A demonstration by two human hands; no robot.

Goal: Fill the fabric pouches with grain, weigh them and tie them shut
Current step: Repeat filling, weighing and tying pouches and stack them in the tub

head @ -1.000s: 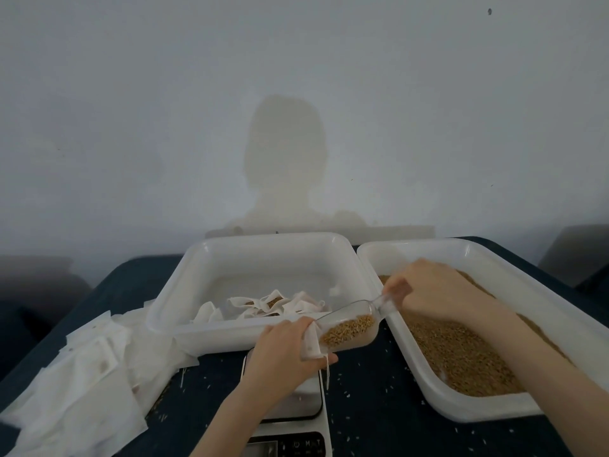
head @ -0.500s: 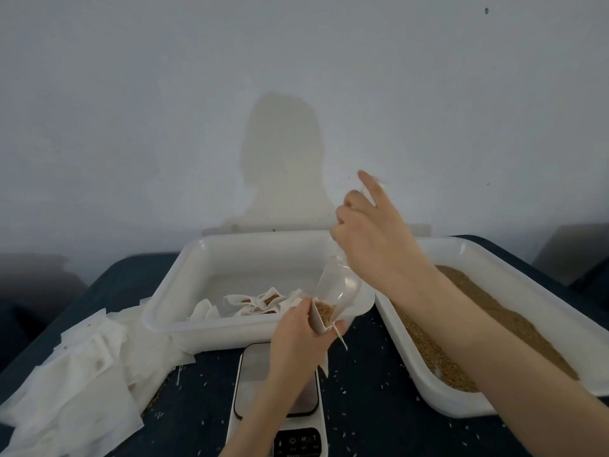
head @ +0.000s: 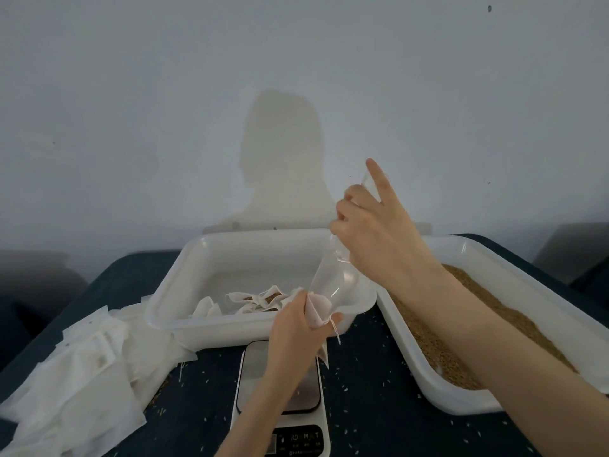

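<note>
Gripping the pouch (head: 317,313) just below its mouth, your left hand (head: 295,334) curls fingers and thumb round the fabric and holds it above the scale (head: 280,395). Your right hand (head: 374,232) holds the clear scoop (head: 333,285) by its handle, fingers curled, index finger pointing straight up. The scoop is tipped steeply, its lip inside the pouch mouth; its bowl looks see-through, and whether grain is left in it cannot be told. Your left hand hides most of the pouch; only the open mouth, one lower corner and a dangling drawstring (head: 336,331) show. The scale display is cut off by your forearm and the frame edge. Behind the pouch stands a white tray (head: 184,288) holding filled pouches (head: 263,300). To the right, a second tray (head: 494,258) holds the grain (head: 461,344), partly hidden by your right forearm. Empty pouches (head: 75,380) lie heaped at the left on the dark table (head: 369,407), which is scattered with loose grains.
</note>
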